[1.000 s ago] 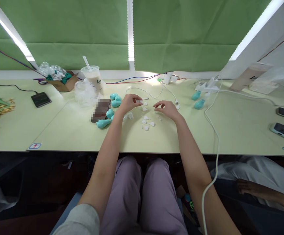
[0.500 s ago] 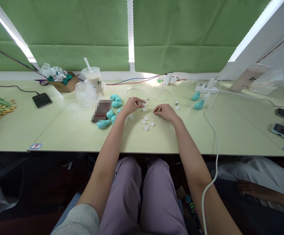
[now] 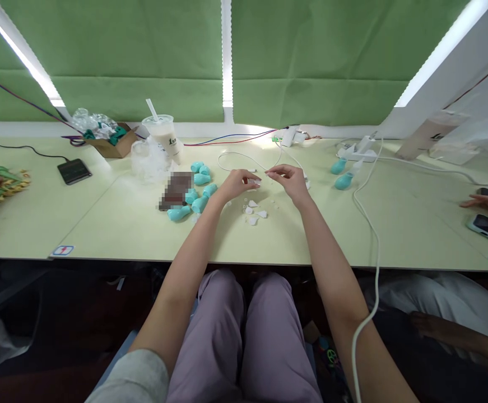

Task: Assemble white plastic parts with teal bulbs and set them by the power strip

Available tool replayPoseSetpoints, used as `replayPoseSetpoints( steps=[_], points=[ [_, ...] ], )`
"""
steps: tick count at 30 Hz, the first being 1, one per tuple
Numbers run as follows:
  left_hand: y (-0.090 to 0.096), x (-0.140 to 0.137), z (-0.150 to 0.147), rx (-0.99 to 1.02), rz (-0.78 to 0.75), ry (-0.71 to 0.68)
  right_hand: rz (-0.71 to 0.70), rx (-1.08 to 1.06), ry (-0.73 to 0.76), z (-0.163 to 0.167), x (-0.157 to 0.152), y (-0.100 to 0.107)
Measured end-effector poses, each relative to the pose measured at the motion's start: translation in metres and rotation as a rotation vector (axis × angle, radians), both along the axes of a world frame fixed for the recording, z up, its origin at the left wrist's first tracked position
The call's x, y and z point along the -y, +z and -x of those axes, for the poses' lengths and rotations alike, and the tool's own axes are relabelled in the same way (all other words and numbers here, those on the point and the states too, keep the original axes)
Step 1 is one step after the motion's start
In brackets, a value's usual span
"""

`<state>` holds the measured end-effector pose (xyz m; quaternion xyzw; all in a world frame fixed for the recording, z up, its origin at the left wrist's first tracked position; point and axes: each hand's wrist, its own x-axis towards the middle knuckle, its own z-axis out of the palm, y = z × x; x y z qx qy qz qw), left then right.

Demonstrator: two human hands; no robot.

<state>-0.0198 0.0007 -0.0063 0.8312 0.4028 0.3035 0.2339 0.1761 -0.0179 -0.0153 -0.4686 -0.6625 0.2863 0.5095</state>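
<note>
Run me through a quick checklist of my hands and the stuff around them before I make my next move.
1. Left hand has a white piece between thumb and fingers: ok.
2. Right hand holds a piece at its fingertips: cannot tell, too small to make out.
3. Loose white pieces lie apart from both hands: ok, on the table nearer your body.
4. Teal pieces not touching the left arm: cannot tell, the nearest ones sit right beside it in this view.
5. Right arm free of the white cable: not ok, the cable crosses in front of it.
6. Cup standing: ok.
</note>
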Motion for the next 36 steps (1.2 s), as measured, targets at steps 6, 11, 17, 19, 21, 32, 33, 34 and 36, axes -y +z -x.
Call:
replayPoseSetpoints(
  steps=[6, 11, 17, 19, 21, 32, 33, 34, 36],
  points=[
    [0.0, 0.002, -0.006, 0.004, -0.019, -0.007, -0.005, 0.102, -0.049, -0.001, -0.004, -0.003],
    [-0.001, -0.005, 0.007, -0.072, -0.057, 0.113, 0.147, 0.359, -0.075, -0.012, -0.004, -0.008],
    [-0.001, -0.009, 0.022, -0.177, -0.065, 0.299, 0.244, 0.689, -0.003, -0.013, 0.004, -0.009],
    [-0.001, -0.008, 0.024, -0.195, -0.059, 0.321, 0.23, 0.68, 0.008, -0.011, 0.004, -0.008],
    [-0.001, -0.008, 0.024, -0.206, -0.061, 0.336, 0.179, 0.622, 0.008, -0.007, 0.005, -0.007],
    [-0.005, -0.012, 0.025, -0.222, -0.056, 0.342, -0.058, 0.862, 0.084, 0.043, 0.013, -0.015],
    [-0.005, -0.012, 0.025, -0.219, -0.058, 0.34, -0.029, 0.854, 0.096, 0.043, 0.012, -0.014],
    [-0.005, -0.012, 0.025, -0.218, -0.062, 0.337, 0.007, 0.838, 0.107, 0.042, 0.012, -0.012],
    [-0.006, -0.013, 0.025, -0.221, -0.069, 0.332, 0.094, 0.807, 0.116, 0.042, 0.011, -0.008]
  ],
)
